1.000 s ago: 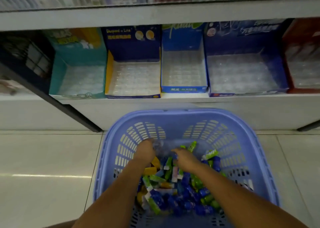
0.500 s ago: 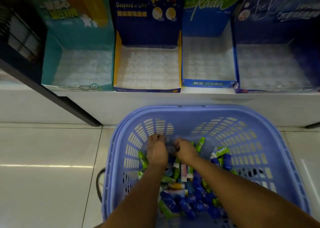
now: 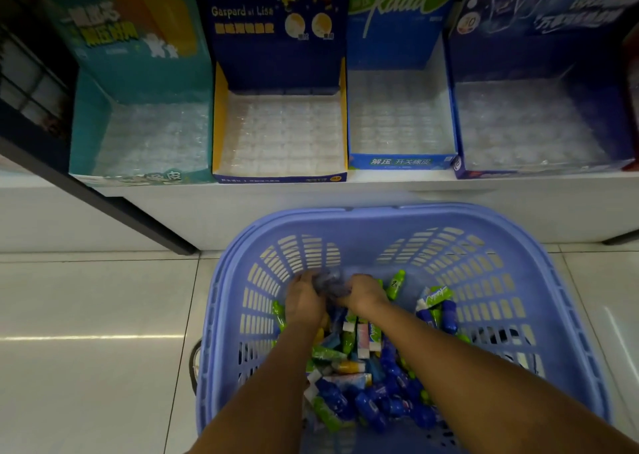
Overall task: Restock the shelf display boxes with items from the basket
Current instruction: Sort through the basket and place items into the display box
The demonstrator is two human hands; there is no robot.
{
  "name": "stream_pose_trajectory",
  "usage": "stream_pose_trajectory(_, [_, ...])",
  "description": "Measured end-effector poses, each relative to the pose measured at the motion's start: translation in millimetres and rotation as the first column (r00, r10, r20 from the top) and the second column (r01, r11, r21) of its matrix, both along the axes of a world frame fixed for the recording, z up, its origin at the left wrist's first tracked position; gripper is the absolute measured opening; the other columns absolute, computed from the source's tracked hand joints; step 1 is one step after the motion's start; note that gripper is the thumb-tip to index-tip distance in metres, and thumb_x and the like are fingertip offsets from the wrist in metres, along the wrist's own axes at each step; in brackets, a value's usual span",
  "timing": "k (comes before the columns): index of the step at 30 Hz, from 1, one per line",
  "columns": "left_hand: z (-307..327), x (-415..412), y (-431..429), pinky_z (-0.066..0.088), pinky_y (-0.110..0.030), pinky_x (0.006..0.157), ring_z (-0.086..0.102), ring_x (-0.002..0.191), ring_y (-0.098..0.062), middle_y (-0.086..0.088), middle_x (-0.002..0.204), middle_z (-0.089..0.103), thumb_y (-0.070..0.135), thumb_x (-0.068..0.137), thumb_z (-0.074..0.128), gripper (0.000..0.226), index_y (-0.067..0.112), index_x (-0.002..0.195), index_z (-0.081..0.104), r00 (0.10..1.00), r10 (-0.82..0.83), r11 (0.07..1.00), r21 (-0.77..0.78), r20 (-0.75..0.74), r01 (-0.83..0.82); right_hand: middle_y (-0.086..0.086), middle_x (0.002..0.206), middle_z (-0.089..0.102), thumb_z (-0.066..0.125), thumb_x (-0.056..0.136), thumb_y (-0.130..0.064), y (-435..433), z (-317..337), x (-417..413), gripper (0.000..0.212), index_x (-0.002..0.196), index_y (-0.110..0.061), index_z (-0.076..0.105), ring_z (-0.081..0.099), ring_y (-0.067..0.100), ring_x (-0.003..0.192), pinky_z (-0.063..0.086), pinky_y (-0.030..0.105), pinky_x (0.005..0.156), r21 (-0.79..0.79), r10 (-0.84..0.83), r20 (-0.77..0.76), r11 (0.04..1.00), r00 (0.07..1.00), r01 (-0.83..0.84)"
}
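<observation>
A lilac plastic basket (image 3: 397, 222) stands on the floor below the shelf, holding a pile of small blue, green, yellow and white wrapped items (image 3: 359, 377). Both of my hands reach to its far end. My left hand (image 3: 304, 303) and my right hand (image 3: 366, 293) curl together around a blurred bluish wrapped item (image 3: 328, 282) held between them. On the shelf stand a teal display box (image 3: 90, 132), a navy and yellow box (image 3: 280, 73), a blue box (image 3: 401, 161) and a dark blue box (image 3: 539, 56), each showing only a clear plastic tray inside.
A dark metal shelf post (image 3: 138, 222) slants down to the floor left of the basket. Glossy pale floor tiles (image 3: 86, 350) lie to the left. A red box edge (image 3: 634, 108) shows at the far right of the shelf.
My view has moved closer to the shelf and basket. My hands have come together at the basket's far end and now hold a bluish item lifted slightly above the pile.
</observation>
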State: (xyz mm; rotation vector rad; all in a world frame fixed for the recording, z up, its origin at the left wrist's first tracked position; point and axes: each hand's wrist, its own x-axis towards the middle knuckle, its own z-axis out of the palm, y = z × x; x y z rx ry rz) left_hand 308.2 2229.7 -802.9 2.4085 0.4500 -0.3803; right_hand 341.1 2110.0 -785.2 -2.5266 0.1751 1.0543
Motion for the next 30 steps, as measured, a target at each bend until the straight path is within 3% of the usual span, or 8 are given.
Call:
stream_pose_trajectory(2, [1,4,2,0.049,-0.038,0.09,0.056,0.11,-0.029,-0.011,0.125,0.054,0.013,0.094,0.051,0.029,0.017,0.122,0.058,0.998,0.04,0.999,0.026,-0.043,-0.039,0.012,0.09,0.064,0.066,0.083,-0.034,-13,9,4,0.023,0.077,-0.013,0.063,0.062,0.026,0.082,0.044,0.029,0.066,0.025,0.007,-0.014,1.0,1.0,-0.007])
stream_pose_trajectory(4, [1,5,5,0.048,-0.042,0.091,0.055,0.111,-0.03,-0.011,0.126,0.053,0.014,0.094,0.051,0.029,0.017,0.122,0.059,0.998,0.037,0.999,0.032,-0.052,-0.035,0.009,0.095,0.066,0.069,0.083,-0.029,-33,25,7,0.015,0.087,-0.015,0.064,0.064,0.025,0.087,0.045,0.028,0.068,0.1,0.006,-0.013,0.995,1.0,-0.005])
stream_pose_trajectory(7, [8,5,5,0.049,-0.042,0.089,0.059,0.106,-0.03,-0.013,0.12,0.061,0.013,0.093,0.053,0.029,0.014,0.121,0.061,0.999,0.005,1.0,-0.003,-0.054,-0.005,0.005,0.111,0.062,0.072,0.082,-0.026,-60,71,12,0.034,0.112,-0.014,0.06,0.061,0.022,0.1,0.046,0.029,0.08,0.227,-0.002,-0.008,0.974,1.0,0.004])
stream_pose_trajectory(11, [40,9,-3,0.051,-0.043,0.083,0.062,0.089,-0.031,-0.016,0.097,0.067,0.014,0.09,0.061,0.019,0.005,0.106,0.067,0.984,-0.119,0.985,-0.145,-0.134,0.099,0.0,0.108,0.066,0.074,0.08,-0.018,-93,144,15,0.032,0.111,-0.02,0.067,0.061,0.013,0.101,0.046,0.016,0.08,0.452,-0.055,0.108,0.892,0.993,0.0])
stream_pose_trajectory(15, [102,26,-21,0.043,-0.02,0.057,0.054,0.064,-0.018,-0.002,0.066,0.058,0.022,0.087,0.067,0.017,0.005,0.089,0.07,0.953,-0.281,0.911,-0.345,-0.112,0.228,0.004,0.103,0.069,0.074,0.078,-0.008,-127,199,11,0.035,0.111,-0.017,0.065,0.064,0.011,0.094,0.047,0.009,0.077,0.652,-0.318,0.169,0.746,0.933,0.136])
stream_pose_trajectory(19, [180,42,-66,0.048,-0.024,0.065,0.059,0.063,-0.013,-0.009,0.069,0.064,0.038,0.08,0.07,0.038,0.0,0.083,0.068,0.948,-0.32,0.814,-0.513,0.0,0.275,-0.005,0.085,0.07,0.076,0.075,-0.005,-178,238,16,0.03,0.102,-0.015,0.069,0.064,-0.005,0.072,0.049,0.006,0.068,0.78,-0.608,0.294,0.599,0.738,0.183])
stream_pose_trajectory(25, [266,63,-142,0.058,-0.023,0.062,0.069,0.064,-0.013,-0.008,0.074,0.073,0.03,0.076,0.07,0.03,0.004,0.089,0.067,0.951,-0.252,0.666,-0.68,0.181,0.306,0.0,0.092,0.064,0.076,0.077,-0.019,-287,272,58,0.036,0.112,-0.015,0.067,0.062,0.014,0.087,0.049,0.025,0.082,0.582,-0.613,0.575,0.772,0.542,0.257])
stream_pose_trajectory(30, [286,76,-198,0.055,-0.02,0.06,0.07,0.065,-0.016,-0.008,0.072,0.073,0.036,0.064,0.072,0.035,0.01,0.087,0.068,0.934,-0.246,0.632,-0.688,0.258,0.357,0.015,0.111,0.067,0.067,0.08,-0.011,-372,286,98,0.033,0.113,-0.005,0.066,0.062,0.027,0.104,0.047,0.027,0.089,0.229,-0.327,0.878,0.928,0.35,0.293])
